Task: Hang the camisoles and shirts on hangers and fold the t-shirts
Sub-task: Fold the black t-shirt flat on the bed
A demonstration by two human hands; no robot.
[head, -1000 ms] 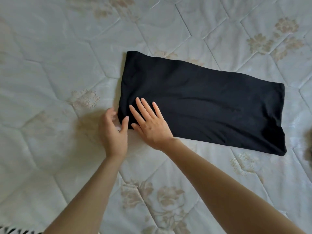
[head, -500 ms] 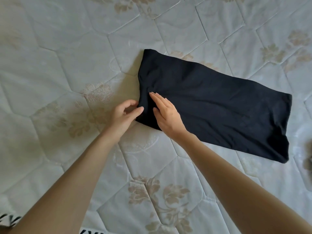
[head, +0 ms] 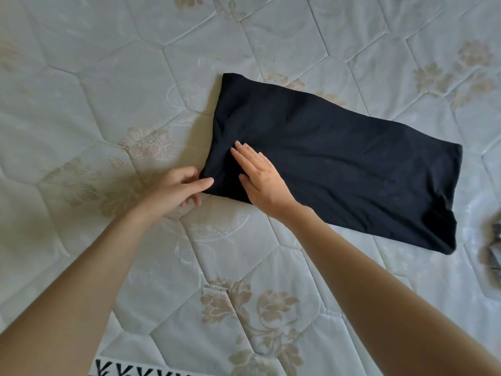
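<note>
We see a folded black t-shirt centre frame on the quilted mattress. Our left hand pinches its lower-left corner. Our right hand presses flat, fingers straight, just beside.

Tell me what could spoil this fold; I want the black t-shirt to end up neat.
The left hand pinches only the near-left corner of the long black folded t-shirt, so lifting may drag one layer. Wrinkles gather by the flat right hand and could get pressed in. The soft quilted floral mattress may let the fabric shift.
</note>
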